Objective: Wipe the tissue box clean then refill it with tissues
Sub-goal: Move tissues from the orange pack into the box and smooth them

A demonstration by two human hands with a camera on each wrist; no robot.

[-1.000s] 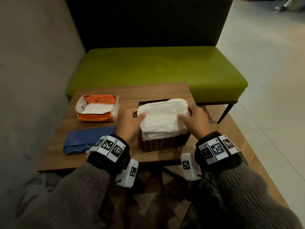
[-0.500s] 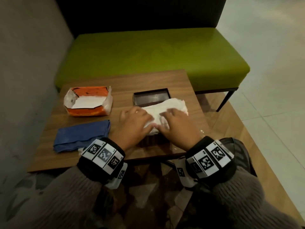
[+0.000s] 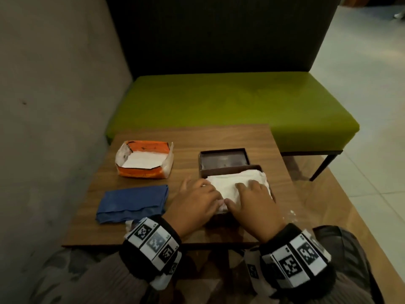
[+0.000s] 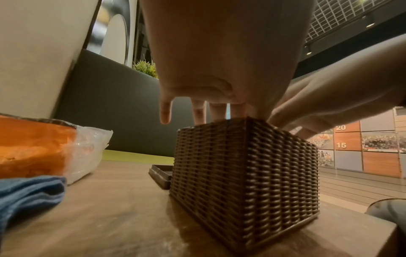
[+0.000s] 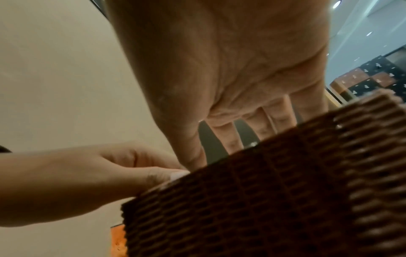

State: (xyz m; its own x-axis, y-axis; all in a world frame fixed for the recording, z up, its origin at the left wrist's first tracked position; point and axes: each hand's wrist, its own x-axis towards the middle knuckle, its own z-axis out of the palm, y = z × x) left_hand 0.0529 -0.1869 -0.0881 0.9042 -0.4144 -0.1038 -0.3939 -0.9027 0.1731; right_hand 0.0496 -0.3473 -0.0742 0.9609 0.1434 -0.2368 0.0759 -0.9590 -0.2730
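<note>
The brown woven tissue box (image 4: pixel 246 173) stands near the table's front edge, with a white tissue stack (image 3: pixel 236 182) sitting in its open top. My left hand (image 3: pixel 197 198) lies flat on the stack's left near corner, fingers straight, with the thumb at the box rim. Flat on the stack's right near part lies my right hand (image 3: pixel 252 196), pressing down. In the right wrist view the box wall (image 5: pixel 263 200) fills the lower frame under the straight fingers (image 5: pixel 270 118). The box's dark lid (image 3: pixel 223 160) lies upside down just behind the box.
An opened orange tissue pack (image 3: pixel 144 160) with white tissues sits at the table's back left. A folded blue cloth (image 3: pixel 133 202) lies in front of it, left of my left hand. A green bench (image 3: pixel 230 106) stands behind the wooden table (image 3: pixel 219 134); a wall is at the left.
The tissue stack has sunk from above the box into it. Both hands have shifted from gripping the stack's sides to lying flat on its top, near edge.
</note>
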